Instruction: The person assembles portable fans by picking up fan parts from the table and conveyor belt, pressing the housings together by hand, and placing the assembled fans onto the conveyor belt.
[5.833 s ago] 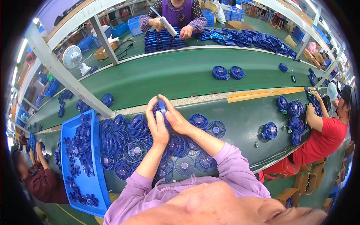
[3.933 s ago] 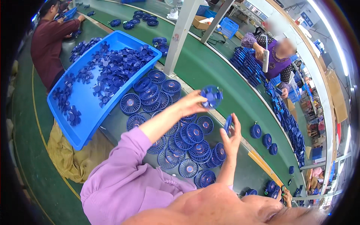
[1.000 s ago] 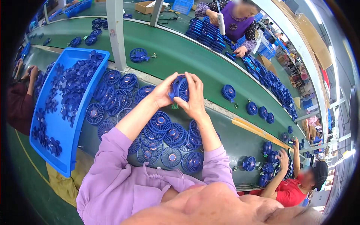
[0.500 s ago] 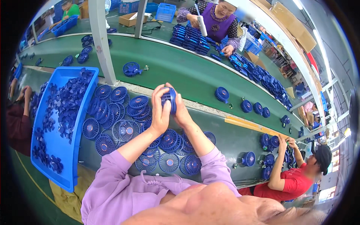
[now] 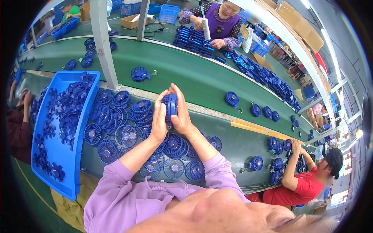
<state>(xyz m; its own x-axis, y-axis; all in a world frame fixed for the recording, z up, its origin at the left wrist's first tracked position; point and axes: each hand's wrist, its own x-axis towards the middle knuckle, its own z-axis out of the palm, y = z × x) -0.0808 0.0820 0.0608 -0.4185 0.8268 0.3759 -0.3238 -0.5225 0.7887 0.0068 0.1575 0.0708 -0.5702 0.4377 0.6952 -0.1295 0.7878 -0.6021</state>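
Observation:
Between my two palms is a round blue fan head (image 5: pixel 169 105), standing on edge above the near bench. My left hand (image 5: pixel 158 120) presses its left face. On the other side my right hand (image 5: pixel 182 112) lies against it, fingers pointing up and thumb near its lower edge. Below my wrists, many blue fan grilles (image 5: pixel 174 167) lie in overlapping stacks on the dark green worktop. More grilles (image 5: pixel 132 135) are piled to the left of my forearms. Parts of the fan head are hidden by my fingers.
A blue tray (image 5: pixel 79 163) of small fan blades stands at left. Beyond my hands a green conveyor (image 5: pixel 186 81) carries several fan heads (image 5: pixel 140 73), past a grey post (image 5: pixel 101 42). A person in red (image 5: pixel 307 186) works at right; another in purple (image 5: pixel 221 29) sits across.
My fingers have straightened and my palms now press flat on both sides of the fan head. It has shifted slightly left. Fans on the conveyor have moved a little right.

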